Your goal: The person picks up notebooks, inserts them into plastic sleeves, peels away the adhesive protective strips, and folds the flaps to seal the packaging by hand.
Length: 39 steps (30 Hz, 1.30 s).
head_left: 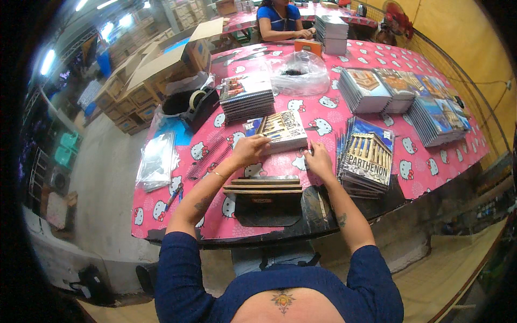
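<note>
Left hand (252,151): on the near left corner of the middle book stack (283,132)
Right hand (320,161): just beside that stack's right corner
Pink table (371,56): spiral-bound books (367,156) piled at right, tape dispenser (203,112) at left
Far side: co-worker (279,20) in blue

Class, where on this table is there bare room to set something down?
Bare pink cloth lies at right, between the fanned spiral books, the blue-covered stack and its near edge. A narrower patch lies between those books and the paper stack at the left hand. Crowded: around the tape dispenser, with clear sleeves and a spiral-bound stack close by.
</note>
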Motion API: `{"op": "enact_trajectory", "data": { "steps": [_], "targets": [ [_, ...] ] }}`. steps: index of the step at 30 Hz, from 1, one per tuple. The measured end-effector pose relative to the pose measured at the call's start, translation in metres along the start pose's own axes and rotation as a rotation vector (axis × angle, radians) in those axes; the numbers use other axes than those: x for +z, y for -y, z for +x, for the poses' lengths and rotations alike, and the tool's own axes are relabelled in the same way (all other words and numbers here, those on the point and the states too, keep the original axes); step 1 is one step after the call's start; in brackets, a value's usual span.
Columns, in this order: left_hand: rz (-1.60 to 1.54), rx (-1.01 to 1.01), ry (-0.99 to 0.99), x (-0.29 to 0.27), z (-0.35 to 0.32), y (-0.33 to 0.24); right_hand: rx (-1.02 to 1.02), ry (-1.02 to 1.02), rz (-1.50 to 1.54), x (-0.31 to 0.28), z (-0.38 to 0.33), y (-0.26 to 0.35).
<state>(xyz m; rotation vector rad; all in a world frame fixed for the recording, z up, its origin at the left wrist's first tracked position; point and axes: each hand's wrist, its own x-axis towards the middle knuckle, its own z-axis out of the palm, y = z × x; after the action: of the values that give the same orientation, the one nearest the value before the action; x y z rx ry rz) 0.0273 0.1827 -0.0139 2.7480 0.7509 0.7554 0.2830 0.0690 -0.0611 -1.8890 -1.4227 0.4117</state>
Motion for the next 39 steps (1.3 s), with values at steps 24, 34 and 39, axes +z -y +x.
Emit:
{"op": "enact_trajectory", "data": {
  "steps": [24, 34, 39],
  "targets": [
    [0.049, -0.020, -0.026, -0.105, 0.058, -0.059, -0.244, -0.203, 0.248, -0.025, -0.005, 0.020],
    [0.022, 0.071, 0.297, -0.201, 0.012, -0.171, -0.144, 0.178, 0.795, -0.084, -0.117, 0.060],
    [0.114, 0.095, 0.352, -0.210, 0.012, -0.181, -0.163, 0.116, 0.780, -0.060, -0.123, 0.063]
  ]
}}
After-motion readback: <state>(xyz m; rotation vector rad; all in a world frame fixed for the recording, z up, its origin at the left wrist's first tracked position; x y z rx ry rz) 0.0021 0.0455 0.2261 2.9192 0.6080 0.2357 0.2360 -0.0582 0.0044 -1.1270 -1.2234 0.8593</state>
